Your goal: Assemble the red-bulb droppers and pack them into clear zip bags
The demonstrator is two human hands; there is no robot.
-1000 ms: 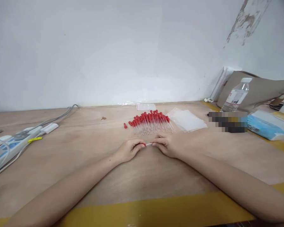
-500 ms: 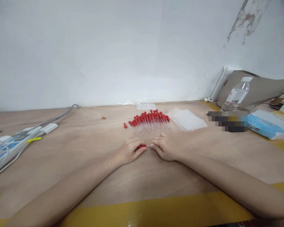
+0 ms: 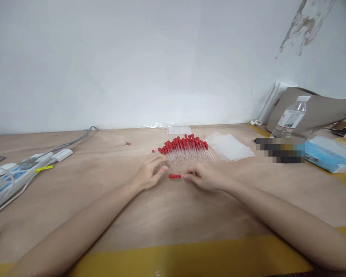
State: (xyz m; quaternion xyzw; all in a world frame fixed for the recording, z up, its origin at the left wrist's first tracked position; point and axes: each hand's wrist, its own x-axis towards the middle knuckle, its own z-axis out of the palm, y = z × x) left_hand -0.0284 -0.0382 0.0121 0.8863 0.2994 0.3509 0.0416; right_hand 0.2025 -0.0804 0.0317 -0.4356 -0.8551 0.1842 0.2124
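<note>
Between the thumb and fingers of my right hand (image 3: pixel 203 177) is a dropper (image 3: pixel 175 176), its red rubber bulb pointing left and most of its clear tube hidden in the hand. My left hand (image 3: pixel 152 171) is open and slightly blurred, with thumb and fingers apart, just left of the bulb and not touching it. Beyond both hands lies a fanned pile of droppers (image 3: pixel 187 144), red bulbs toward the wall and clear tubes toward me. A single red bulb (image 3: pixel 153 151) shows at the pile's left end, partly behind my left hand.
Clear plastic bags (image 3: pixel 230 147) lie right of the pile, and another small bag (image 3: pixel 179 130) is by the wall. A water bottle (image 3: pixel 291 117), a grey bag (image 3: pixel 320 109) and a blue tissue pack (image 3: pixel 325 156) stand at right. A power strip (image 3: pixel 14 179) with cables lies left.
My left hand has let go of the red bulb and moved left and away toward the pile, its fingers spreading. My right hand keeps the dropper in nearly the same place.
</note>
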